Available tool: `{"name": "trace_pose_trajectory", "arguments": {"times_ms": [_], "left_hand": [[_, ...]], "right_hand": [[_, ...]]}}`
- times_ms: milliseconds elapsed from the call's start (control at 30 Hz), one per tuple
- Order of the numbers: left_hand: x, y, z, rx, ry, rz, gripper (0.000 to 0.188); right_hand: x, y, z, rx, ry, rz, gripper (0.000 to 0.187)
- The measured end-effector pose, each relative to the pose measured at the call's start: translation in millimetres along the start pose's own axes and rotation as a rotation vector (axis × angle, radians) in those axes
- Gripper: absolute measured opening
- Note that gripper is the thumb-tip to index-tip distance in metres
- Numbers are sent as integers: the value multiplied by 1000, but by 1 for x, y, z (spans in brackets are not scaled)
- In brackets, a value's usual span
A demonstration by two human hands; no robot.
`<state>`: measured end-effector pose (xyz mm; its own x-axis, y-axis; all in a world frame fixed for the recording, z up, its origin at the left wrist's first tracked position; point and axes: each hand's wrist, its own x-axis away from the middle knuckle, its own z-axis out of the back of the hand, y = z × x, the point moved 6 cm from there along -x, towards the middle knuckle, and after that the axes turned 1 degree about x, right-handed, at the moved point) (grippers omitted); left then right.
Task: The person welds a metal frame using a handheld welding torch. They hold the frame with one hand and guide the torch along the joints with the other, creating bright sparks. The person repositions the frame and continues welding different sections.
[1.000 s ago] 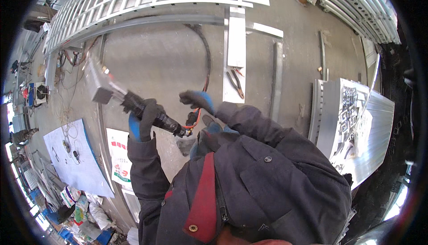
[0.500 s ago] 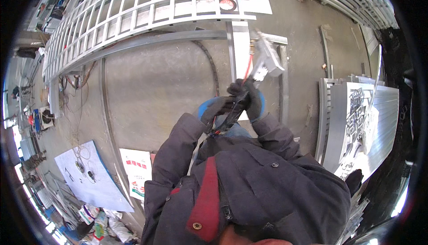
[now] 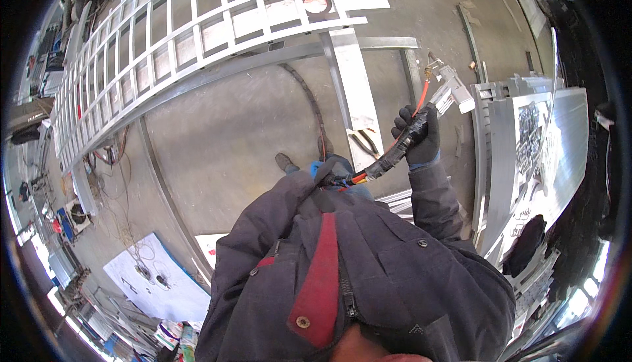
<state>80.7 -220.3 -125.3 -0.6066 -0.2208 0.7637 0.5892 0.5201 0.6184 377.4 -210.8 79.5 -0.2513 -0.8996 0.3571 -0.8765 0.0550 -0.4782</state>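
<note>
My right hand [image 3: 424,139], in a black glove, is closed round the black-taped handle of a handheld welding torch [image 3: 454,90]. Its silver blocky head points away to the far right, with a brass fitting and a thin red hose [image 3: 422,95] beside it. From the handle a black-wrapped cable bundle [image 3: 388,161], with orange and yellow showing, curves down toward my body. There my left hand [image 3: 327,172], gloved and with a blue cuff, appears closed on the bundle, its fingers partly hidden. Dark-handled pliers [image 3: 364,144] lie on a pale metal beam [image 3: 352,75] between my hands.
A ladder-like metal frame [image 3: 170,26] rests across the beams at the far left, with a round roll [image 3: 317,3] near its right end. Stacked metal panels [image 3: 566,144] stand at right. A dark cable [image 3: 306,88] trails over the floor. A white sheet [image 3: 158,279] lies near left.
My right hand has moved right with the torch, away from my left hand, which has drawn back toward my body. The pliers and the cable bundle between the hands now show.
</note>
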Motion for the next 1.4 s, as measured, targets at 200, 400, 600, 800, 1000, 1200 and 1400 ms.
{"name": "trace_pose_trajectory", "arguments": {"times_ms": [200,400,600,800,1000,1200,1400], "left_hand": [[43,-45,75,-64,27,9,54],[129,-62,138,-111,169,-156,57],[190,-75,168,-116,328,-208,69],[194,-59,165,-248,249,-191,67],[177,-44,176,-246,288,-175,70],[116,-23,176,-256,220,3,70],[35,66,135,87,73,-120,76]], "right_hand": [[24,52,-16,76,342,75,63],[34,131,-75,67,316,67,65],[30,175,-115,68,254,42,67],[34,166,-98,98,277,52,68],[16,158,-51,76,382,102,70],[-37,147,6,-82,533,188,57],[-104,83,53,-173,609,299,53]]}}
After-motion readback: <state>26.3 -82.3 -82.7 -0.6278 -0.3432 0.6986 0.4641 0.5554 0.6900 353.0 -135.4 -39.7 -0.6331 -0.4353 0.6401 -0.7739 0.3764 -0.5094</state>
